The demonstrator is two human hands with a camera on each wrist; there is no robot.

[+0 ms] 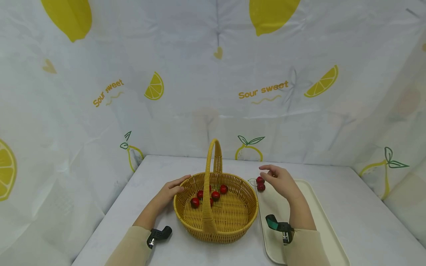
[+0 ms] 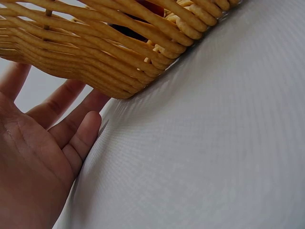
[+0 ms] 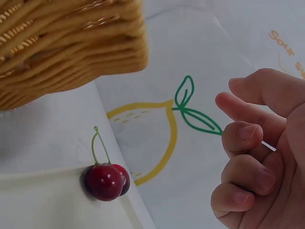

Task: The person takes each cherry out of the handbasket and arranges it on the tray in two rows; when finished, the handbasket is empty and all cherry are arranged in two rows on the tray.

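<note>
Upright yellow wicker basket (image 1: 234, 212) with glossy red cherries (image 1: 215, 195) inside, stemmed cherry pair (image 1: 261, 187) at cream tray (image 1: 277, 207)'s far-left corner

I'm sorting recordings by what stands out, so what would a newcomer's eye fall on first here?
Probably the yellow wicker basket mid-table in the head view, its tall handle arching over bright red cherries, with the left hand at its left side. Next, two more cherries at the pale tray's far left corner, near the right hand. Behind everything hangs a white, lemon-printed backdrop.
</note>
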